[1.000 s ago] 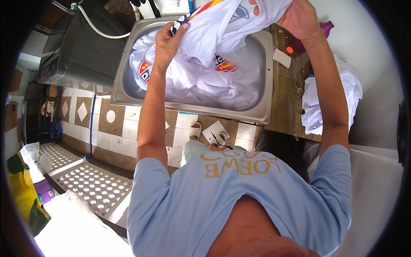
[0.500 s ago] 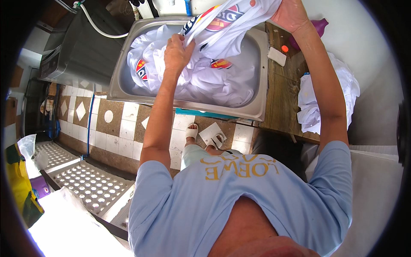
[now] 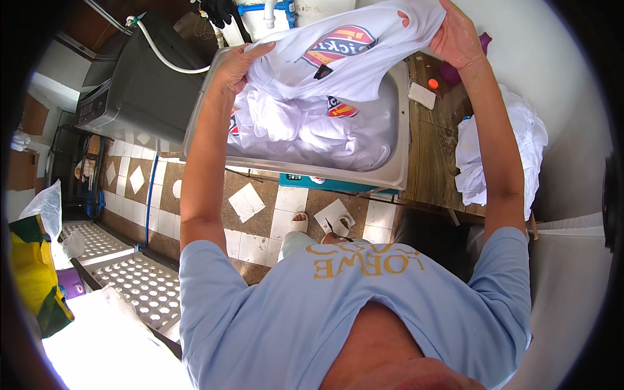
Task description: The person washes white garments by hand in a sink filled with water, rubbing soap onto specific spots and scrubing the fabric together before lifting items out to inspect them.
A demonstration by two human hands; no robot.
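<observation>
A wet white T-shirt (image 3: 286,68) with a red, yellow and dark printed emblem is stretched above the sink. My left hand (image 3: 237,68) grips its left edge, thumb on top. At the far right end of the cloth, my right hand (image 3: 457,40) is closed on a bunched edge, with some fingertips behind the fabric. A small black label shows on the shirt below the print. Underneath, the metal sink (image 3: 402,140) holds water and a heap of more white printed garments (image 3: 318,133), partly hidden by the raised shirt and my left forearm.
Right of the sink, a wooden counter (image 3: 429,140) bears a pale soap bar (image 3: 422,96), an orange cap (image 3: 433,84), a purple container (image 3: 450,73) and a white cloth pile (image 3: 504,143). At left stands a dark grey washing machine (image 3: 156,84) with a white hose (image 3: 162,55).
My left hand has moved left and up from over the sink's heap to the shirt's left edge. The shirt is now spread wider, its emblem flatter. My right hand stays gripping, slightly lower and farther right.
</observation>
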